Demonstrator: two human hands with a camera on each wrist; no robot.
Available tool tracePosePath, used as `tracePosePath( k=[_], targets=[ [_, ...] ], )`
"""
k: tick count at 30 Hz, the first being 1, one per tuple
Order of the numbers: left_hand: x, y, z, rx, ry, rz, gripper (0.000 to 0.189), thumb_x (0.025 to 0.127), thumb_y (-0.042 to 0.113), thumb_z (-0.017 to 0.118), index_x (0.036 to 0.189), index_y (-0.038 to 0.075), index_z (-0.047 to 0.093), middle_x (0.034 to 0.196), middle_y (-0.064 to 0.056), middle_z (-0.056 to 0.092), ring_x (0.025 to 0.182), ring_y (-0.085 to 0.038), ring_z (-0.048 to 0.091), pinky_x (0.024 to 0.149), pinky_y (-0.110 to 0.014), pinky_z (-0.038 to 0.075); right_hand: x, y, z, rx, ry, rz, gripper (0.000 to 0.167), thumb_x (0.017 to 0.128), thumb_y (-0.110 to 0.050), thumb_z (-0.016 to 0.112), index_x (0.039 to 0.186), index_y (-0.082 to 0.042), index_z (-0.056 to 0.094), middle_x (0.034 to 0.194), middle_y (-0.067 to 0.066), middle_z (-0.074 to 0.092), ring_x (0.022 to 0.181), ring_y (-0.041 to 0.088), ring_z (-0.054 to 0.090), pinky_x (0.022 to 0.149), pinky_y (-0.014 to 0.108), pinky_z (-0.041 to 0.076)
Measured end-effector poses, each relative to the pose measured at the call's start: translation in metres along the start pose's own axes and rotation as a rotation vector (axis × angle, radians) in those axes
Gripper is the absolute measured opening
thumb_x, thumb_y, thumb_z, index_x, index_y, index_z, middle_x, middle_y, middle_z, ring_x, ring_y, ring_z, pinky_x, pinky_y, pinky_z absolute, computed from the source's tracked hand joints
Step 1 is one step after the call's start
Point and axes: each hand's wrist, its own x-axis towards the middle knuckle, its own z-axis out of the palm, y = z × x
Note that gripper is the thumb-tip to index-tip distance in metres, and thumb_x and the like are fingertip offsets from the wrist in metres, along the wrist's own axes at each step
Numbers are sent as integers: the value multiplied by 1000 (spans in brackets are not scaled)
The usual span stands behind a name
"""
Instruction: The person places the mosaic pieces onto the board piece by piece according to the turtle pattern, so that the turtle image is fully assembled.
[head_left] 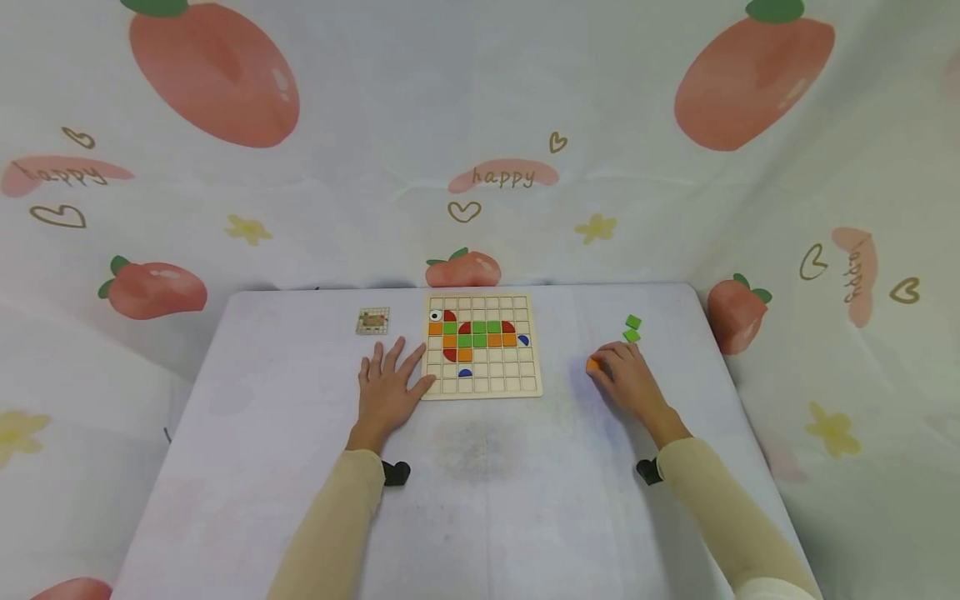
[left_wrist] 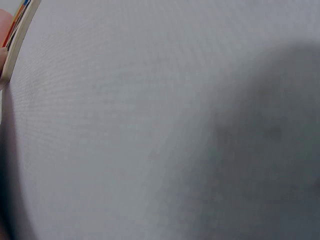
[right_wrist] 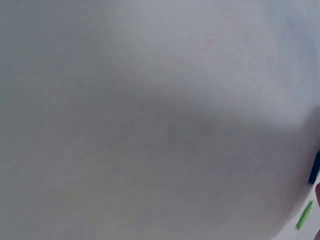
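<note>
A wooden grid board [head_left: 483, 386] lies flat, bearing orange, green and red tiles, an eye tile [head_left: 436, 316] and two blue half-round tiles [head_left: 466, 372]. My left hand [head_left: 386, 393] rests with spread fingers at the board's left side, its thumb touching the lower left edge. To the right of the board, my right hand [head_left: 630, 379] pinches an orange tile [head_left: 593, 365] between thumb and fingers, close to the table; the fingers partly cover it. Just beyond that hand lie two green square tiles [head_left: 633, 321]. A dark blue piece [right_wrist: 314, 169] shows at the right wrist view's edge.
A small picture card [head_left: 372, 321] with a grid design lies left of the board. The white-covered table [head_left: 480, 500] meets a fruit-patterned cloth [head_left: 510, 100] at the back and on the sides. The left wrist view holds mostly table surface.
</note>
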Motion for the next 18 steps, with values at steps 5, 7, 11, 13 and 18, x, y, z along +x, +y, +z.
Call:
tracePosePath(
  k=[5, 7, 11, 13, 18],
  targets=[
    [0, 0, 0, 7, 0, -2, 70, 97, 72, 41, 160, 44, 28, 174, -3, 13, 161, -40, -3, 126, -65, 1, 11, -14, 7, 18, -13, 24, 29, 95, -25, 73, 113, -2, 72, 121, 14, 64, 116, 33, 52, 105, 50, 45],
    [-1, 1, 0, 3, 1, -1, 70, 97, 72, 42, 160, 43, 29, 174, -3, 13, 161, -40, -3, 126, -65, 1, 15, -20, 11, 23, -23, 34, 31, 95, -26, 73, 115, -3, 72, 122, 12, 64, 116, 31, 52, 104, 49, 46],
    [-1, 1, 0, 2, 9, -1, 70, 97, 71, 42, 159, 43, 29, 173, -4, 14, 161, -40, -2, 126, -66, 1, 24, -33, 20, 48, -43, 40, 31, 95, -28, 73, 117, -5, 71, 123, 9, 63, 116, 28, 52, 104, 46, 47],
    [-1, 1, 1, 6, 12, -3, 70, 97, 72, 42, 159, 43, 29, 173, -4, 15, 161, -40, -2, 127, -65, 2, 29, -39, 24, 59, -39, 25, 30, 96, -27, 73, 117, -6, 71, 122, 9, 63, 115, 28, 53, 103, 45, 48],
    [-1, 1, 1, 9, 13, -5, 70, 97, 71, 42, 159, 42, 29, 173, -4, 15, 160, -41, -1, 126, -66, 2, 41, -57, 32, 75, -36, -23, 30, 95, -27, 74, 118, -7, 72, 121, 7, 64, 111, 26, 54, 100, 42, 50]
  ],
)
